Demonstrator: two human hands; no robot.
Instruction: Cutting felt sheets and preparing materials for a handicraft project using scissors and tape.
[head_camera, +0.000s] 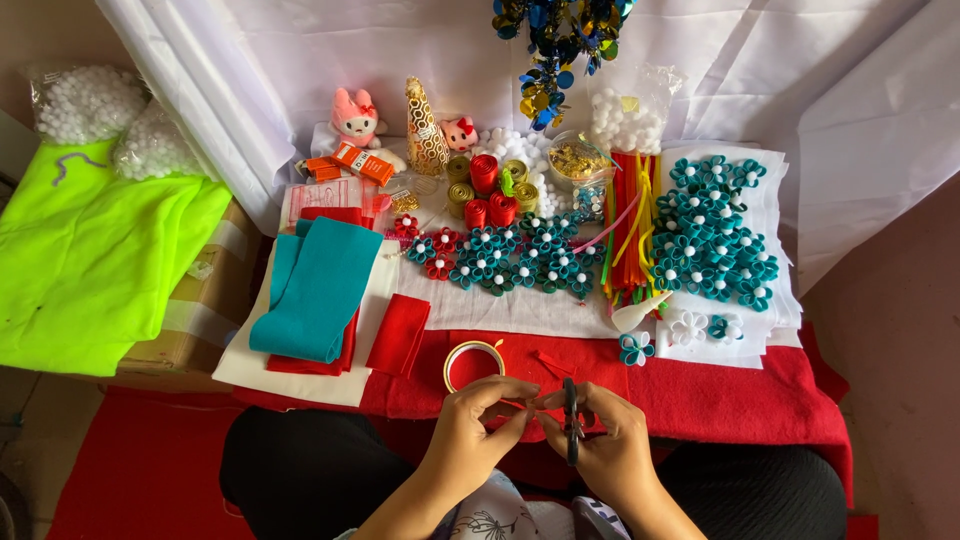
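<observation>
Now I see my right hand (610, 445) closed around small black scissors (572, 420), and my left hand (478, 420) makes a narrow grip on a thin red strip (515, 404), pinched between the fingertips. Both meet over the red felt (700, 390). Just beyond the grip lies a tape roll (473, 364) on the bench.
</observation>
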